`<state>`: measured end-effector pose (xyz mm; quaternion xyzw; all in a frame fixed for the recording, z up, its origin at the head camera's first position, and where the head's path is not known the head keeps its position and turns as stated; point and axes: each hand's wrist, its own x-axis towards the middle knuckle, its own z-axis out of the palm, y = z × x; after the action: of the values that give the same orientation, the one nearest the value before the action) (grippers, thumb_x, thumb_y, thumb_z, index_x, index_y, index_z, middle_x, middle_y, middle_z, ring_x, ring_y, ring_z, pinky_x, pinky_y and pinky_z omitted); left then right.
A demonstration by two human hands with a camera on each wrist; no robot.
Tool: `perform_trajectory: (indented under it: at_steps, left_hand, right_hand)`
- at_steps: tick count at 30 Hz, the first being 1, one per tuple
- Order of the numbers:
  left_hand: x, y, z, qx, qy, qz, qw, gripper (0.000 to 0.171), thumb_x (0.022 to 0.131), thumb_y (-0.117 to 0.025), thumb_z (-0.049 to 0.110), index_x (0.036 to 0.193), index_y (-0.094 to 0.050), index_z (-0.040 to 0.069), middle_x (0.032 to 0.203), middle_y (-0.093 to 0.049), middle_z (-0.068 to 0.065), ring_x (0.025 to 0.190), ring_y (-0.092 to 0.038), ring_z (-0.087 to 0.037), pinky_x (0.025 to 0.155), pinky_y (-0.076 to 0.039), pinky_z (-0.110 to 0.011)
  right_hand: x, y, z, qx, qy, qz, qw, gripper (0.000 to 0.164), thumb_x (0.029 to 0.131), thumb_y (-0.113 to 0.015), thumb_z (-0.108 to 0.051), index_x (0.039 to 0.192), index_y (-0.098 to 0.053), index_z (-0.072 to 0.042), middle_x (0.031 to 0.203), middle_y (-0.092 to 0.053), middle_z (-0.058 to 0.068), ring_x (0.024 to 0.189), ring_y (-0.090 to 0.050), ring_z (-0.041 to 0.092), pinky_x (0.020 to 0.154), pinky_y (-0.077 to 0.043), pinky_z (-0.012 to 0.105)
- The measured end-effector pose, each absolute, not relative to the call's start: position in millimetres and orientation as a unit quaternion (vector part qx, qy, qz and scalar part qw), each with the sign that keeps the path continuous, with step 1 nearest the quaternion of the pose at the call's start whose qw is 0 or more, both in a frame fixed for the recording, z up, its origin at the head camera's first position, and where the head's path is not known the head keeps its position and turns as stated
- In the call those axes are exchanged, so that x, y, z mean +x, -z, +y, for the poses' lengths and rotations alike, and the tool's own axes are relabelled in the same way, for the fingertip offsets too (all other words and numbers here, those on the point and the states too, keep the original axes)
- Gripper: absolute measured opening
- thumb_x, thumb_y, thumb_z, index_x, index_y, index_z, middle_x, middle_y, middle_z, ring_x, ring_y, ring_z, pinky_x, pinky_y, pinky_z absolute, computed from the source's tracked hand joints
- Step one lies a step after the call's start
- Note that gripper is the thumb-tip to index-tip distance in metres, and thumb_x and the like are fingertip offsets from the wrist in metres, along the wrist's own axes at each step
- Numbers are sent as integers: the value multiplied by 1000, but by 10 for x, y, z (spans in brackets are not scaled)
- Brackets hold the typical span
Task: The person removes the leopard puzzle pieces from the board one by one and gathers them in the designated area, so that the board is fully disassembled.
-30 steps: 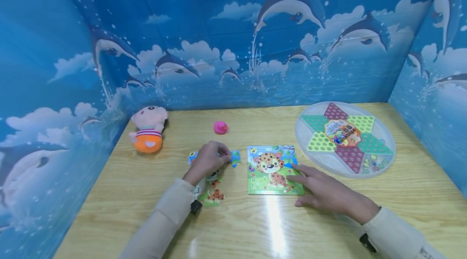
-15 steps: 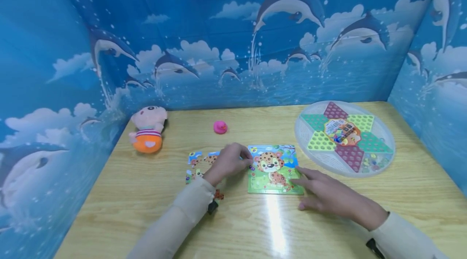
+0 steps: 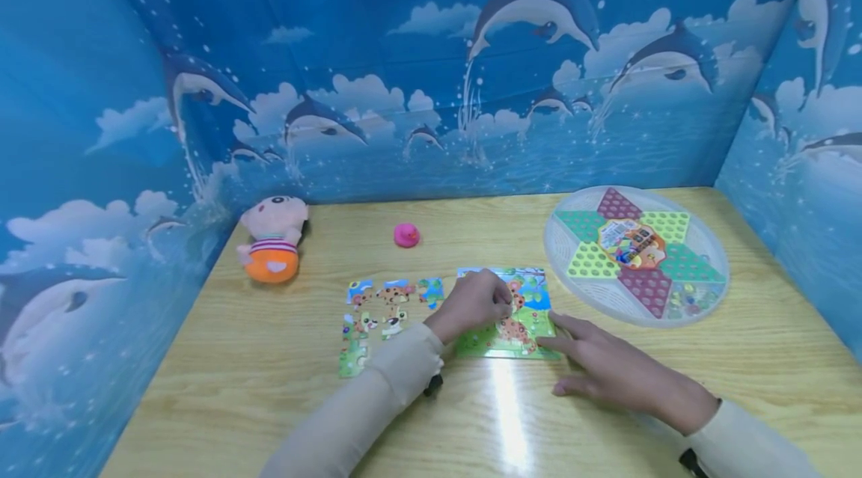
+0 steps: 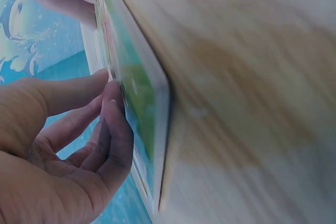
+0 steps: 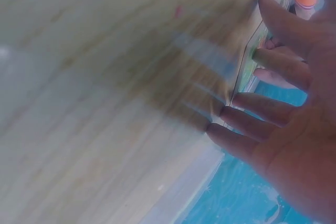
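My left hand (image 3: pixel 474 302) reaches over the leopard jigsaw board (image 3: pixel 480 351), covering the left part of its picture. In the left wrist view its thumb and fingertips (image 4: pixel 108 88) come together at the board's surface; whether a piece lies between them cannot be made out. My right hand (image 3: pixel 602 354) is beside the board's right edge, fingers extended, with fingertips (image 5: pixel 236 98) touching that edge in the right wrist view. Left of the board lie several loose jigsaw pieces (image 3: pixel 394 292) with the same leopard picture, laid out roughly in a square. My left forearm hides some of them.
A round Chinese checkers board (image 3: pixel 633 257) stands at the back right. A pink rubber duck (image 3: pixel 406 235) sits behind the loose pieces. At the far left lies a plush toy (image 3: pixel 272 240) in orange shorts. A dolphin-printed backdrop (image 3: pixel 377 119) encloses the wooden table (image 3: pixel 222 403).
My left hand has moved rightward from the loose pieces to above the board, uncovering the upper pieces. The right hand stays at the board's right edge, having shifted only slightly.
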<state>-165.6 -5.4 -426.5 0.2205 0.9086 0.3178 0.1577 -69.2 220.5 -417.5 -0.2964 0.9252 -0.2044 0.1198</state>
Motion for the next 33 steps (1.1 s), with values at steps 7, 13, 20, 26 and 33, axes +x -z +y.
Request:
perform_trajectory:
  at_steps: [7,13,20,26,33]
  left_hand:
    - [-1649,4278,18,211,-315,912,158,7,88,-79,8,94,-80,11,89,-75,4,75,-64,-5,69,-53,-20]
    - [-1641,4274,18,206,-319,912,154,5,87,-79,8,92,-79,10,88,-74,5,72,-62,-4,68,-52,-20]
    - [-1648,4272,21,212,-318,912,148,5,85,-81,8,88,-78,11,83,-72,6,71,-60,-4,66,-51,-19]
    - [-1658,4270,22,211,-323,910,152,5,85,-81,9,86,-76,11,79,-69,7,71,-60,-5,66,-51,-19]
    - [-1674,4258,11,195,-340,905,167,2,88,-79,12,90,-78,10,83,-72,7,73,-61,-5,68,-52,-22]
  right_hand:
    - [-696,4181,2201,-291,204,926,124,61,84,-81,-38,135,-64,-9,151,-39,33,135,-42,52,104,-42,63]
    - [-695,4179,2197,-288,202,928,125,61,84,-81,-38,135,-64,-9,151,-39,32,135,-42,52,104,-41,63]
    - [-684,4190,2194,-290,199,929,116,62,83,-81,-38,135,-64,-8,152,-39,32,135,-42,52,104,-42,62]
    - [-677,4189,2197,-294,199,928,111,63,82,-82,-38,134,-64,-8,152,-39,32,135,-42,52,103,-43,62]
    - [-679,4186,2198,-297,195,928,110,62,83,-82,-37,134,-64,-8,152,-39,32,135,-42,51,103,-43,62]
